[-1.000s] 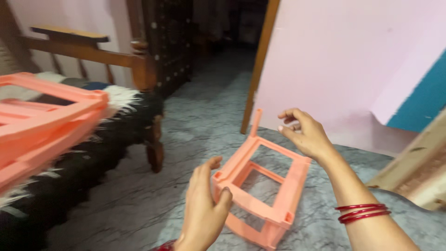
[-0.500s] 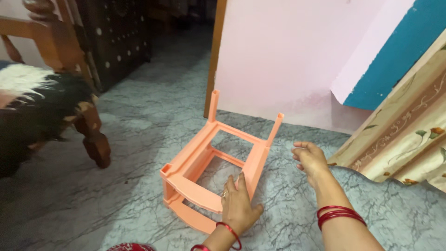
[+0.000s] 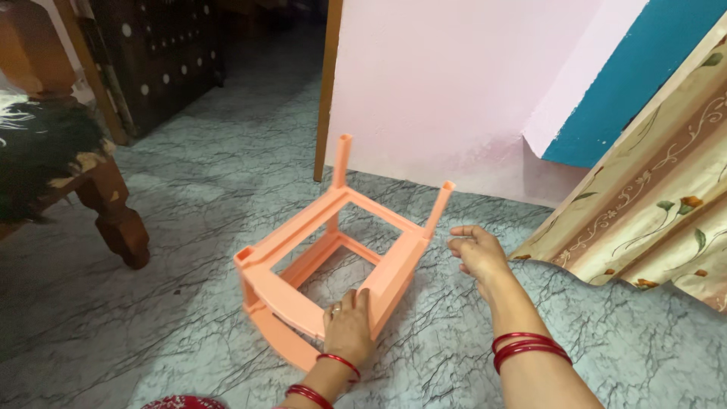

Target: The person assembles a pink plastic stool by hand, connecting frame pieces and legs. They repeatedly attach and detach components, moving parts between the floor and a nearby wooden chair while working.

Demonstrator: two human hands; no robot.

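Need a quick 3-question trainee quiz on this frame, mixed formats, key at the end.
1. True or false: the left hand rests on the near corner of the peach plastic frame.
2. Multiple choice: the right hand is A) gripping a frame post, B) open in the air just right of the frame, C) flat on the curtain.
3. Fill in: the frame stands on the grey ____ floor, with two posts pointing up at its far side.

Key: 1 true; 2 B; 3 marble
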